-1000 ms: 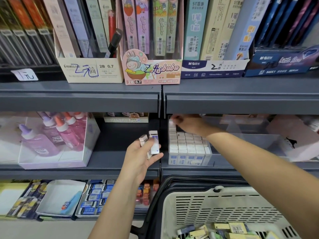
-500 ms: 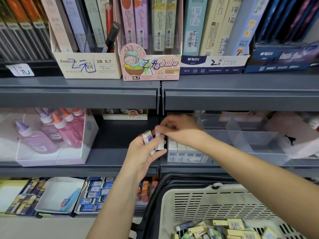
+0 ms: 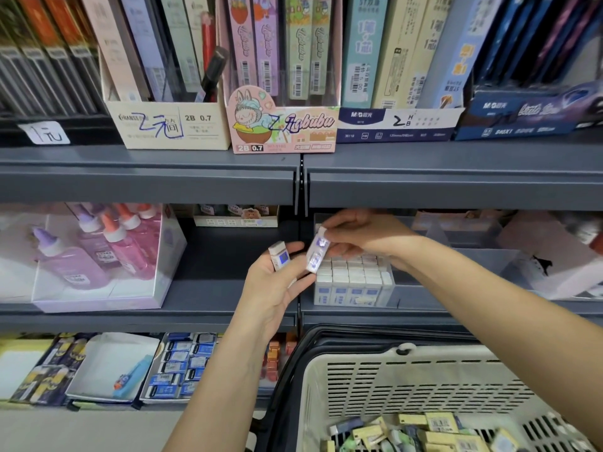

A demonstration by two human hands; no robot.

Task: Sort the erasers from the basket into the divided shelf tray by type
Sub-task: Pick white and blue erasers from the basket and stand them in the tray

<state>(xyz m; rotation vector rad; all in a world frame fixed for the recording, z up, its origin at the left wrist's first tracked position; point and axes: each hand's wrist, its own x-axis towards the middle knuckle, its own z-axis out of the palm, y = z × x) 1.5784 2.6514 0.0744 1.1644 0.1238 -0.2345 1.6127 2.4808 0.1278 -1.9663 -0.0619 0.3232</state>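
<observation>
Landmark: the divided shelf tray (image 3: 424,290), a clear plastic tray on the middle shelf; all places below are given from it.

Filled compartment: the tray's leftmost cell holds white erasers with blue sleeves (image 3: 354,280), stood on end in tight rows. I judge the upright packing is meant to fit many in and keep the labels facing out.

Right hand (image 3: 365,238): just above that cell's left edge, fingertips pinched on one white-and-blue eraser (image 3: 317,254) by its upper end, so the eraser hangs tilted. The grip looks suited to lowering it end-first into a row.

Left hand (image 3: 277,282): just left of the tray, palm up, fingers curled around a second eraser (image 3: 280,256) of the same kind. It seems to serve as a holding spot, feeding the right hand.

Other compartments: the cells to the right of the filled one look empty, though glare on the plastic makes this hard to tell.

Basket (image 3: 424,380): below and in front of the tray, cream with slotted walls; loose yellow-labelled and darker erasers (image 3: 437,429) lie in its bottom — much sorting remains.

Readable writing: on the shelf above the tray, a cream box (image 3: 169,127) reads "2B 0.7" with handwritten marks; a pink box (image 3: 284,128) with a rabbit-eared figure also shows "2B 0.7"; a blue-and-white box (image 3: 398,123) shows "M&G" and "2B".

Glue bottles (image 3: 107,246): well left of the tray, in a clear case.
</observation>
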